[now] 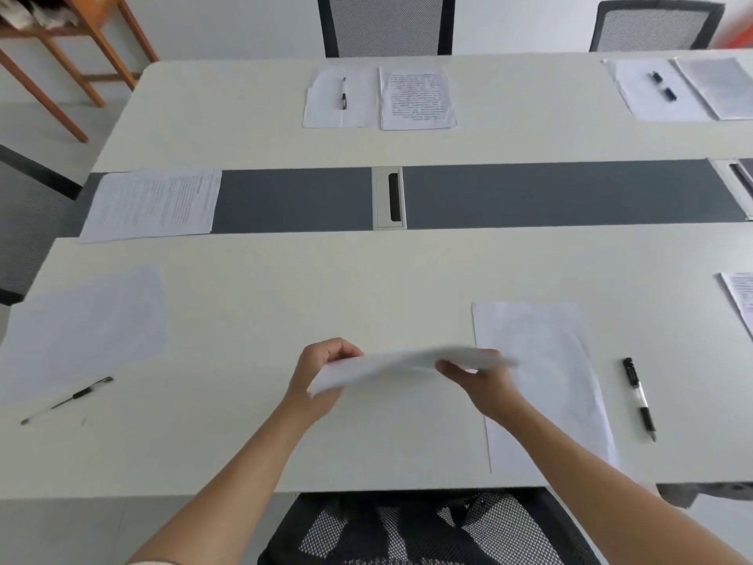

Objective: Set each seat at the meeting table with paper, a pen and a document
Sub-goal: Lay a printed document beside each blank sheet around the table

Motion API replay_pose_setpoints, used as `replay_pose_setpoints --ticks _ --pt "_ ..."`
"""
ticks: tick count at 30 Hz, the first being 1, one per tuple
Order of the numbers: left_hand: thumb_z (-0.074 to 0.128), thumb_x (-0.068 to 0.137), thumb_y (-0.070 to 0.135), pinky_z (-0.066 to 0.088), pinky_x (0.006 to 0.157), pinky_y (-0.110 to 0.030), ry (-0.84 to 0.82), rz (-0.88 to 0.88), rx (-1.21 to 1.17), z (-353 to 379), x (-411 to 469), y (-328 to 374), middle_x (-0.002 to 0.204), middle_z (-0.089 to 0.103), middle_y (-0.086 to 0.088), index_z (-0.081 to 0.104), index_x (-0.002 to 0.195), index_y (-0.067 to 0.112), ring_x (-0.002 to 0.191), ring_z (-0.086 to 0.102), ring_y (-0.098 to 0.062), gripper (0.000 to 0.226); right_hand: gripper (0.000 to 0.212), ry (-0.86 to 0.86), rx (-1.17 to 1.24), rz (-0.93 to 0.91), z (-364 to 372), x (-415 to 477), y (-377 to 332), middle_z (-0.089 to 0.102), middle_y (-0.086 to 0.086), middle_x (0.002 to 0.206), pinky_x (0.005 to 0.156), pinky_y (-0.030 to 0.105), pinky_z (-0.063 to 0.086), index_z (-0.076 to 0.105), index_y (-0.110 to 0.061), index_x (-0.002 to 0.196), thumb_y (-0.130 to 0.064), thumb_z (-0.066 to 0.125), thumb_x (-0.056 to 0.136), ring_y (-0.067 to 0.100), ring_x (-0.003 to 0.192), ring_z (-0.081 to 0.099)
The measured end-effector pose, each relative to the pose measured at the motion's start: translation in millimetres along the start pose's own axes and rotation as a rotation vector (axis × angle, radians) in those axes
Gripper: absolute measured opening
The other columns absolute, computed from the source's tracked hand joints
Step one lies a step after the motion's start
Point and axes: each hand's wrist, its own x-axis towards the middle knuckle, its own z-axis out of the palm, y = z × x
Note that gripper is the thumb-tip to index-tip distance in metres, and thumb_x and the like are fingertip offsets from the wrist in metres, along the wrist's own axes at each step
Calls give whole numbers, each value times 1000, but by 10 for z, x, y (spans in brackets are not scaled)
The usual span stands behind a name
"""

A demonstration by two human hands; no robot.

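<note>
A white meeting table point(265, 287) fills a plain room. Above the middle of its near edge, the left hand point(320, 360) and right hand point(487, 385) each pinch one end of a blurred sheet point(391, 362), left of blank paper point(542, 352) and a pen point(639, 397). Probably this seat's document; next, lay it flat beside the paper.

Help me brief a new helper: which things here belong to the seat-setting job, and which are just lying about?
Job: held sheet, gripped by left hand and right hand; blank paper; pen beside it; printed stack on the grey strip.
Lying about: cable hatch; wooden stand.
</note>
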Motion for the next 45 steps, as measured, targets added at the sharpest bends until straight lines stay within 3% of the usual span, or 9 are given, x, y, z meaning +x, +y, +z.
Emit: replay_pose_setpoints --ticks 3,6,9,15,17,19,23,27,45 --pt "69 84 12 51 68 -24 115 -85 -13 -6 73 -41 81 74 1 72 87 15 73 68 -9 5 27 35 -3 59 61 41 8 70 9 72 61 34 55 66 1 69 -20 74 85 21 66 66" --pt "67 83 21 47 69 -32 146 -253 80 -8 122 -256 91 70 -16 63 94 13 78 63 -23 14 12 -6 -35 164 182 218 80 76 4 88 76 42 61 71 -12 76 -19 71 86 24 81 72" --pt "66 85 19 48 84 -32 190 -369 306 -13 17 -481 116 61 -9 51 127 15 102 60 -25 45 5 -25 -69 258 374 332 160 74 5 95 79 40 60 70 -15 84 -17 67 86 25 84 71" --pt "62 87 28 41 99 -32 -79 -233 794 83 -352 -815 146 32 -3 42 140 20 133 36 -20 57 11 -53 -231 289 622 514 256 74 7 99 77 40 60 69 -14 91 -24 67 85 25 84 68" --pt "60 87 32 35 109 -34 -165 -140 901 169 -406 -868 152 21 -5 38 143 22 140 25 -24 60 27 -44 -358 227 576 497 235 73 1 102 69 33 55 65 -20 107 -35 69 85 22 86 66" --pt "58 88 32 22 116 -37 -224 -50 1000 260 -418 -900 159 8 -9 33 146 24 146 11 -28 63 50 40 -534 124 398 425 274 68 -2 114 73 31 50 53 -23 130 -44 66 86 21 102 62" --pt "60 88 31 10 120 -42 -246 28 1058 360 -356 -957 161 -3 -12 26 149 27 148 -2 -32 70 71 226 -850 -15 -334 163 688 37 2 153 100 46 44 36 -29 147 -46 67 85 25 141 31" --pt "62 88 34 10 119 -43 -269 31 1077 334 -295 -1033 161 0 -12 24 149 29 148 -2 -33 72 89 -15 -1039 172 -723 -78 1182 2 4 165 115 49 29 18 -39 153 -63 64 80 28 152 3" --pt "62 88 34 15 119 -41 -347 17 1092 -6 -316 -1076 162 -1 -5 27 149 31 149 -3 -26 70 85 -89 -1000 68 -69 248 833 -4 2 165 118 48 21 16 -41 152 -62 61 83 29 152 -4"
